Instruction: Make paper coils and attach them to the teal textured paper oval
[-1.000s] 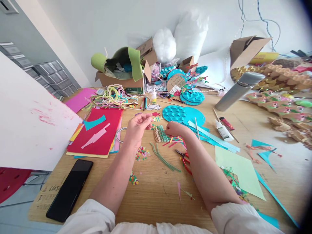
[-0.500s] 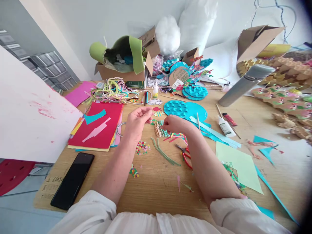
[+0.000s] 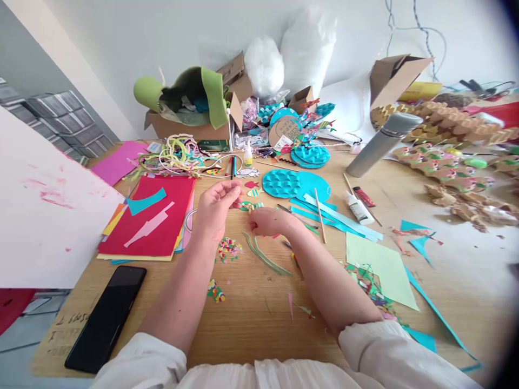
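My left hand (image 3: 217, 205) is raised over the middle of the table, thumb and fingertips pinched together; whatever they hold is too small to name. Just right of it, my right hand (image 3: 270, 221) reaches down with bent, closed fingers, and its fingertips are hidden. Under and behind the right hand lie small beige and teal ridged pieces (image 3: 255, 206), mostly covered. Beyond the hands are a red paper fish (image 3: 252, 185) and a striped paper fish (image 3: 255, 193). Thin green strips (image 3: 265, 256) and a scatter of colourful paper bits (image 3: 229, 249) lie nearer me.
A black phone (image 3: 107, 319) and a stack of coloured paper (image 3: 156, 227) are on the left. Blue egg-tray discs (image 3: 281, 183), a wooden stick (image 3: 320, 216), a glue bottle (image 3: 359, 208) and a grey flask (image 3: 381, 143) stand or lie to the right.
My right hand has moved left and nearer me, now covering most of the ridged pieces. My left hand keeps its pinch. The whole view has shifted slightly to the right.
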A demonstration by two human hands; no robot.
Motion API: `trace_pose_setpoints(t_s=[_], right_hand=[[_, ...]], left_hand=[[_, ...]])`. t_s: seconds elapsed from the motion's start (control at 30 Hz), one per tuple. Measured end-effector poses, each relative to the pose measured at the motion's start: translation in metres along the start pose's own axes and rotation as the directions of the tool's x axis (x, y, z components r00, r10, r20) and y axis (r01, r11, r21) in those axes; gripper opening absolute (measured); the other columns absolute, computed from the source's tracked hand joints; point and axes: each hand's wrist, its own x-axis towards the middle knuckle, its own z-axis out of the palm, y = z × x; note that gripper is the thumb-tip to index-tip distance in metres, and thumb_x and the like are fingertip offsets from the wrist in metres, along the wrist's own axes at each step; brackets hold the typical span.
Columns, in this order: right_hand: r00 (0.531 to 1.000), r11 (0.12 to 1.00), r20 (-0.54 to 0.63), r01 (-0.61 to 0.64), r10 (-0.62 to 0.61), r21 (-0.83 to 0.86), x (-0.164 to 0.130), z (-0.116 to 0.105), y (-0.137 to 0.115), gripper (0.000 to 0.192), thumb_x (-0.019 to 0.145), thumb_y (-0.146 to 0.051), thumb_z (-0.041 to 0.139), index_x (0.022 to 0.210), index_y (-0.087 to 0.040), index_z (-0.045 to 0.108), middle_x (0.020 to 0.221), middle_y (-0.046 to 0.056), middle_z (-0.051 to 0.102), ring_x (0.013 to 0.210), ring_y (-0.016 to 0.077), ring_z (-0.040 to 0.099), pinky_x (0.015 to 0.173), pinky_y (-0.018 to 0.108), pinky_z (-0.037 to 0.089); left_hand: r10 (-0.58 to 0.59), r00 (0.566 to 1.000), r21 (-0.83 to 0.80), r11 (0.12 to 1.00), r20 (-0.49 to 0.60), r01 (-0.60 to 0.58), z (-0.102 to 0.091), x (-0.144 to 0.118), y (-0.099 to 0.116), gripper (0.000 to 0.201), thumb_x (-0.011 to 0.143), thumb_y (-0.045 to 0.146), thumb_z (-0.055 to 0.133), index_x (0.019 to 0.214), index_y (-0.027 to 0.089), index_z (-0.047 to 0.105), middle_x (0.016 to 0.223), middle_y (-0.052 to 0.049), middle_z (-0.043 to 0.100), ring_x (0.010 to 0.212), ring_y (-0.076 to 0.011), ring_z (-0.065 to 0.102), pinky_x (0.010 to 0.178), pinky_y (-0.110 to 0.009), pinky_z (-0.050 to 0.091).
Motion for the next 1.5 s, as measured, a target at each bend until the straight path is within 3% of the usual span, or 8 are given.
trace_pose_setpoints(t_s=[0.37, 0.47, 0.67, 0.87, 0.97, 1.1, 1.33, 1.5], right_hand=[[0.905, 0.972, -0.422, 0.051, 0.053, 0.231, -0.052, -0.033, 0.01, 0.014, 0.077, -0.015, 0.053, 0.076, -0.014, 0.067, 0.066, 0.001, 0.065, 0.057, 0.0101, 0.051, 0.054, 0.022, 0.032], [0.786, 0.819, -0.575, 0.165, 0.227, 0.549, -0.056, -0.036, 0.008, 0.014, 0.077, -0.021, 0.056, 0.066, -0.014, 0.06, 0.058, -0.001, 0.06, 0.05, 0.0082, 0.046, 0.049, 0.021, 0.032], [0.79, 0.631, -0.535, 0.257, 0.299, 0.732, -0.054, -0.038, -0.002, 0.016, 0.076, -0.018, 0.058, 0.06, -0.015, 0.055, 0.05, -0.004, 0.056, 0.041, 0.0054, 0.043, 0.042, 0.019, 0.031], [0.843, 0.768, -0.477, 0.129, 0.248, 0.628, -0.068, -0.042, 0.02, 0.023, 0.089, -0.034, 0.053, 0.078, -0.016, 0.062, 0.07, 0.002, 0.069, 0.051, 0.0081, 0.055, 0.047, 0.018, 0.04], [0.686, 0.806, -0.444, -0.391, 0.577, 0.444, -0.079, -0.038, 0.057, 0.021, 0.092, -0.028, 0.05, 0.091, -0.016, 0.067, 0.09, 0.009, 0.073, 0.074, 0.0145, 0.066, 0.062, 0.022, 0.046], [0.584, 0.665, -0.318, -0.653, 0.747, 0.363, -0.087, -0.023, 0.104, 0.013, 0.078, -0.016, 0.063, 0.085, -0.009, 0.071, 0.089, 0.02, 0.072, 0.09, 0.0275, 0.067, 0.073, 0.032, 0.048], [0.628, 0.614, -0.057, -0.732, 0.776, 0.296, -0.079, -0.001, 0.126, 0.003, 0.067, -0.014, 0.072, 0.064, -0.013, 0.072, 0.059, 0.009, 0.068, 0.063, 0.0207, 0.066, 0.062, 0.03, 0.049], [0.648, 0.668, -0.174, -0.69, 0.742, 0.28, -0.086, -0.017, 0.114, 0.008, 0.067, -0.009, 0.066, 0.06, -0.011, 0.066, 0.065, 0.016, 0.069, 0.066, 0.0265, 0.067, 0.059, 0.032, 0.046]], left_hand=[[0.166, 0.963, 0.334, 0.914, 0.211, -0.231, -0.004, 0.0, -0.008, 0.019, 0.071, 0.02, 0.072, 0.09, 0.017, 0.071, 0.091, -0.004, 0.07, 0.076, -0.0124, 0.062, 0.071, -0.025, 0.052], [0.323, 0.87, 0.501, 0.718, 0.374, -0.482, -0.003, -0.002, -0.009, 0.029, 0.075, 0.015, 0.069, 0.104, 0.021, 0.07, 0.105, -0.007, 0.066, 0.083, -0.0148, 0.063, 0.074, -0.028, 0.054], [0.585, 0.648, 0.514, 0.407, 0.488, -0.755, 0.004, -0.008, -0.007, 0.019, 0.085, 0.017, 0.064, 0.102, 0.02, 0.072, 0.096, -0.007, 0.071, 0.092, -0.0169, 0.067, 0.084, -0.03, 0.054], [0.506, 0.834, 0.543, 0.646, 0.22, -0.536, 0.001, -0.008, -0.004, 0.017, 0.087, 0.029, 0.062, 0.09, 0.018, 0.074, 0.09, -0.005, 0.076, 0.079, -0.0161, 0.07, 0.073, -0.026, 0.057], [0.409, 0.906, 0.494, 0.77, 0.105, -0.405, 0.001, -0.007, -0.002, 0.02, 0.084, 0.033, 0.065, 0.09, 0.017, 0.075, 0.083, -0.004, 0.076, 0.067, -0.0139, 0.069, 0.064, -0.024, 0.057], [0.309, 0.95, 0.389, 0.87, 0.049, -0.303, 0.002, -0.006, -0.004, 0.023, 0.081, 0.036, 0.069, 0.09, 0.017, 0.075, 0.079, -0.004, 0.075, 0.061, -0.0126, 0.068, 0.059, -0.022, 0.055], [0.244, 0.967, 0.3, 0.919, 0.071, -0.254, 0.001, -0.004, -0.009, 0.025, 0.079, 0.038, 0.071, 0.089, 0.016, 0.075, 0.078, -0.003, 0.074, 0.061, -0.0121, 0.067, 0.058, -0.021, 0.054], [0.166, 0.984, 0.232, 0.957, 0.064, -0.176, 0.002, -0.003, -0.009, 0.027, 0.075, 0.04, 0.073, 0.085, 0.015, 0.075, 0.076, -0.004, 0.073, 0.056, -0.01, 0.063, 0.056, -0.022, 0.053]])
